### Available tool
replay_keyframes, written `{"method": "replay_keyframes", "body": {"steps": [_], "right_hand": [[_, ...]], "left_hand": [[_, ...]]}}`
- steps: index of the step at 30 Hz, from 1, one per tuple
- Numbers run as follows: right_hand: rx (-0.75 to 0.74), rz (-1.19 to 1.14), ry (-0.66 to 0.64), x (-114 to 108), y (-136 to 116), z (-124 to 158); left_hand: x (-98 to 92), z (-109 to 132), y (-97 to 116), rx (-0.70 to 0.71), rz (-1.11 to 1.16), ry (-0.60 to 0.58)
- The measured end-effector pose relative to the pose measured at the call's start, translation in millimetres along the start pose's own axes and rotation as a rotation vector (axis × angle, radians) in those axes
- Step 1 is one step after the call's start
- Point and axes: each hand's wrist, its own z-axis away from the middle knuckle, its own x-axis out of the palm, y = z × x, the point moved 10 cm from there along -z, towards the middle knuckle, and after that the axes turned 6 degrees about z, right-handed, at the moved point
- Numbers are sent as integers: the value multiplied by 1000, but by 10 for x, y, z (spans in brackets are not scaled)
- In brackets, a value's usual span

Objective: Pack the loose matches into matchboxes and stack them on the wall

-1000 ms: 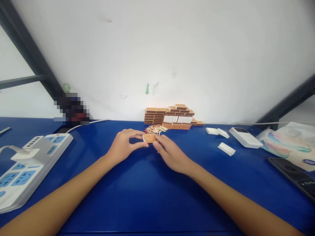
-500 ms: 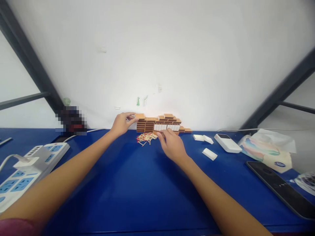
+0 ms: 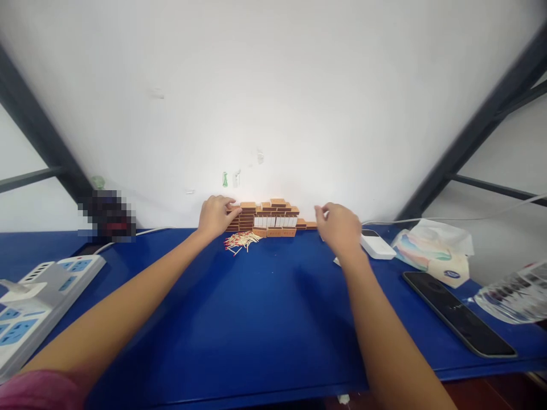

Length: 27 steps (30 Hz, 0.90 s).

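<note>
A wall of stacked matchboxes (image 3: pixel 277 203) with brown striking sides stands against the back wall, with several white upright pieces (image 3: pixel 276 221) in its middle. My left hand (image 3: pixel 217 215) is at its left end, thumb and fingers closed about a matchbox (image 3: pixel 233 209) on the left column; the fingers partly cover it. Loose red-tipped matches (image 3: pixel 241 241) lie in a pile before the stack. My right hand (image 3: pixel 339 228) hovers right of the stack, fingers loosely curved and apart, nothing visible in them. It mostly hides white pieces, one showing an edge (image 3: pixel 337 261).
On the right lie a white device (image 3: pixel 378 245), a tissue pack (image 3: pixel 431 250), a black phone (image 3: pixel 459 313) and a clear bottle (image 3: pixel 515 293). A power strip (image 3: pixel 49 296) sits left on the blue table (image 3: pixel 239 336). Dark metal bars (image 3: pixel 478 136) slope at both sides.
My right hand has left the front of the stack and moved right, over the white pieces. My left hand stays at the stack's left end. The view has shifted rightward.
</note>
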Motion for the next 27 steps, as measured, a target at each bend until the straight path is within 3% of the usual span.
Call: {"method": "replay_keyframes", "body": {"steps": [2, 5, 8, 10, 13, 16, 18, 20, 22, 24, 27], "right_hand": [[41, 65, -257, 207, 385, -53], [76, 9, -789, 666, 814, 179], [130, -38, -940, 836, 970, 324], [65, -14, -948, 897, 857, 346], [-109, 9, -904, 919, 454, 358], [-310, -114, -752, 771, -168, 415], [-494, -289, -593, 546, -693, 549], [-680, -446, -442, 302, -1177, 788], [-814, -538, -415, 209, -1543, 1078], [-911, -582, -404, 192, -1771, 1299], [-934, -608, -365, 264, -1823, 1349]], "left_hand": [[-130, 182, 102, 52, -64, 8], [-260, 593, 257, 196, -121, -48], [-333, 989, 214, 249, -56, -126], [-376, 1143, 79, 206, -6, -137], [-352, 1237, -56, 170, 19, -173], [-268, 1276, 6, 201, 15, -225], [-212, 1313, 113, 224, 35, -254], [-150, 1362, 231, 245, 66, -294], [-101, 1406, 319, 253, 93, -330], [-69, 1434, 361, 251, 111, -357], [-27, 1455, 356, 241, 116, -392]]}}
